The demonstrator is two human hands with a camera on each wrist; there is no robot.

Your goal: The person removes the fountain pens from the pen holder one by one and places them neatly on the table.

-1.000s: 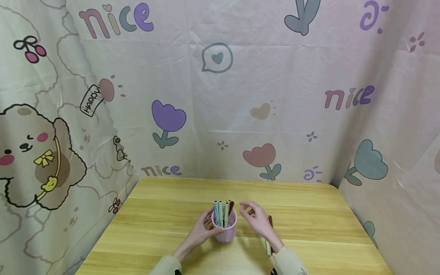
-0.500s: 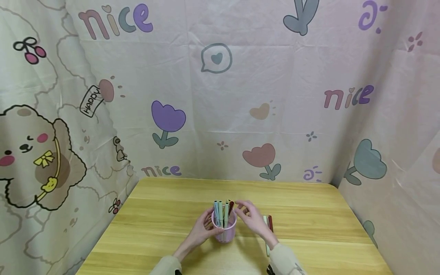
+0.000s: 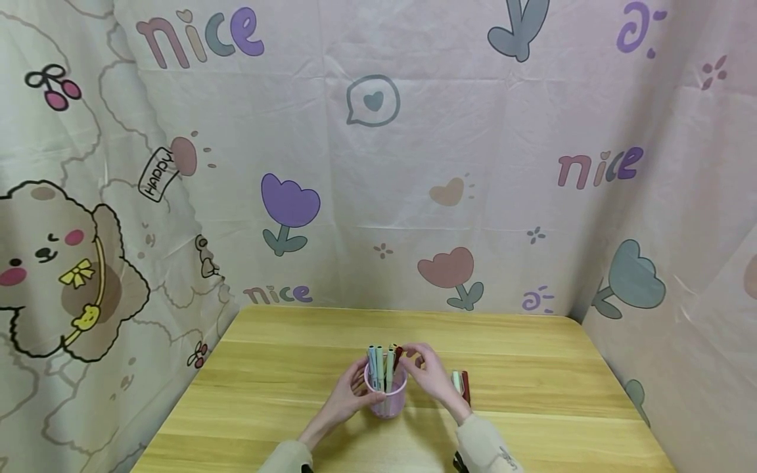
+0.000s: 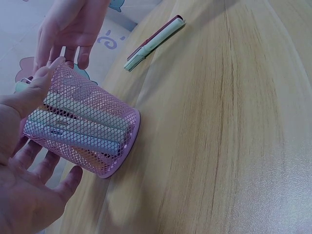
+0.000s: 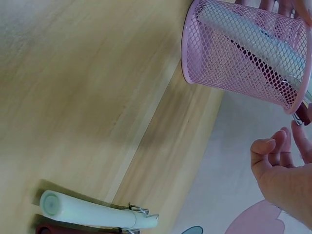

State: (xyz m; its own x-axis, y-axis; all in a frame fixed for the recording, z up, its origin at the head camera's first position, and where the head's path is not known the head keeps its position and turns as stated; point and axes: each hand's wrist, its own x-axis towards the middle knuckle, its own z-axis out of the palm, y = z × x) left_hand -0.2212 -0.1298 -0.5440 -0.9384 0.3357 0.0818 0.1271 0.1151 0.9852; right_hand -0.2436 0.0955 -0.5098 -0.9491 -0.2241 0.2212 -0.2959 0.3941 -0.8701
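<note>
We're at the centre of the head view, low in the frame, where a pink mesh pen cup (image 3: 386, 394) stands upright on the wooden table (image 3: 284, 394) with several pens (image 3: 381, 364) sticking out of its top. Our left hand (image 3: 345, 397) is on the cup's left side, and in the left wrist view the thumb (image 4: 36, 90) is laid against the mesh near the rim with the other fingers spread loose below, so that grip reads as a light, open steadying touch, not a clamp. Our right hand (image 3: 428, 374) comes in from the right, fingertips (image 3: 408, 355) right at the pen tops, close to the dark red pen (image 3: 397, 355) at the cup's right edge. From the right wrist view the fingers (image 5: 275, 146) are loosely curled and apart, closed on nothing we can see. Right of the cup, two more pens, a pale green one (image 3: 457, 381) and a dark red one (image 3: 465, 386), lie side by side on the table, near the right wrist. We'd judge this the reach-in step, picking a pen at the cup. The next move calls for a neat pinch on one pen top and a straight lift, with the left hand keeping that light cup from tipping.
</note>
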